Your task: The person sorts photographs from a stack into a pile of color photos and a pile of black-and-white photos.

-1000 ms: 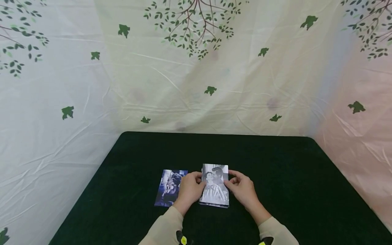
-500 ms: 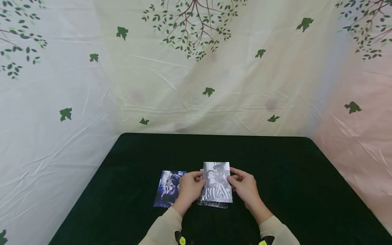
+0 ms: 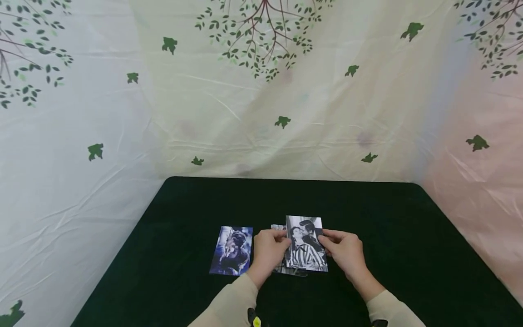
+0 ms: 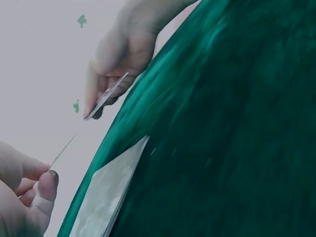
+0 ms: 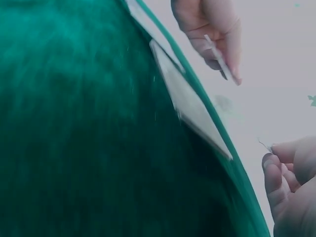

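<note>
My left hand (image 3: pixel 267 252) and right hand (image 3: pixel 346 252) hold a black-and-white photo print (image 3: pixel 306 247) between them, one at each side edge. It shows people in striped clothes. In the left wrist view, the left hand (image 4: pixel 27 197) and the right hand (image 4: pixel 128 49) both pinch thin card edges, above the table; whether there is more than one print cannot be told. Under them lies a pile of photo prints (image 3: pixel 289 271), partly covered by the held print and left hand. A blue-toned photo print (image 3: pixel 231 251) lies flat to the left, beside the left hand.
The table is covered with a dark green cloth (image 3: pixel 196 200). Behind it hangs a pale curtain (image 3: pixel 245 104) printed with branches and green leaves. The pile (image 5: pixel 190 101) shows slightly uneven edges in the right wrist view.
Both hands have shifted right with the black-and-white print, which now sits off to the right over the pile. More of the pile's left side shows, and the blue print is fully uncovered.
</note>
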Tool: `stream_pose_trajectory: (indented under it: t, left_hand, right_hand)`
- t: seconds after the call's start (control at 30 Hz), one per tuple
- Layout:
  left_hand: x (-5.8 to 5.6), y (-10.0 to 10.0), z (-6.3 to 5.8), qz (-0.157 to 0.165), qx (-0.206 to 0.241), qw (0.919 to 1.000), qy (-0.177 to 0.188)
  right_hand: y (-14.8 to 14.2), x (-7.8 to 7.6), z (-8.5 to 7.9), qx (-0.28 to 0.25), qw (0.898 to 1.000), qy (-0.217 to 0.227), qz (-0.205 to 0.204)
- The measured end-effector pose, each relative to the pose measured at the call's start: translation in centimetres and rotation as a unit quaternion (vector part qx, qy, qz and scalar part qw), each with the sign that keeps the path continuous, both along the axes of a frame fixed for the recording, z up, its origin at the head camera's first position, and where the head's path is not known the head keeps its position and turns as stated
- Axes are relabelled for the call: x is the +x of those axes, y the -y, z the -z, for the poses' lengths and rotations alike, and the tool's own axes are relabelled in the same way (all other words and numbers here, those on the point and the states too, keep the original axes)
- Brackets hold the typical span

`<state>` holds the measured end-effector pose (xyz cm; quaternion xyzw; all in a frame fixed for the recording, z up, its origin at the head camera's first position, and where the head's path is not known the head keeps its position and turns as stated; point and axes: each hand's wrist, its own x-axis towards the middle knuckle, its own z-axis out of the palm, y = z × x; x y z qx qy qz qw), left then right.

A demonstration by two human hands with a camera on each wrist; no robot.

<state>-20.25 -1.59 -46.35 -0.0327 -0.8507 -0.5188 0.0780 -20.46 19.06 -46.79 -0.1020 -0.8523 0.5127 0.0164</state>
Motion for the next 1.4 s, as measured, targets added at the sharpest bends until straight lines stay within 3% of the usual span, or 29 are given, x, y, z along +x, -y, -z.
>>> stream_pose_trajectory:
  t: [0.27, 0.37, 0.77, 1.0, 1.17, 1.4]
  left_hand:
    - [0.7, -4.3, 0.5, -0.006, 0.091, 0.9947, 0.047]
    - [1.0, -5.7, 0.7, -0.008, 0.104, 0.9929, 0.057]
    - [1.1, -9.2, 1.0, -0.018, 0.058, 0.9969, 0.050]
    - [0.5, -9.4, 1.4, -0.016, 0.008, 0.9990, 0.040]
    - [0.4, -9.4, 1.1, -0.004, -0.031, 0.9985, 0.044]
    - [0.2, -9.7, 1.0, -0.001, -0.040, 0.9976, 0.056]
  right_hand:
    - [-3.9, 1.1, -0.1, 0.075, 0.997, -0.011, 0.017]
    - [-5.2, 1.4, -0.2, 0.098, 0.995, -0.008, 0.019]
    - [-8.4, 2.0, -0.6, 0.136, 0.991, -0.005, 0.009]
    - [-8.8, 1.6, 0.2, 0.139, 0.990, 0.010, -0.019]
    - [-9.0, 1.4, 0.4, 0.150, 0.988, 0.025, -0.031]
    - [-9.3, 1.1, 1.0, 0.138, 0.989, 0.036, -0.028]
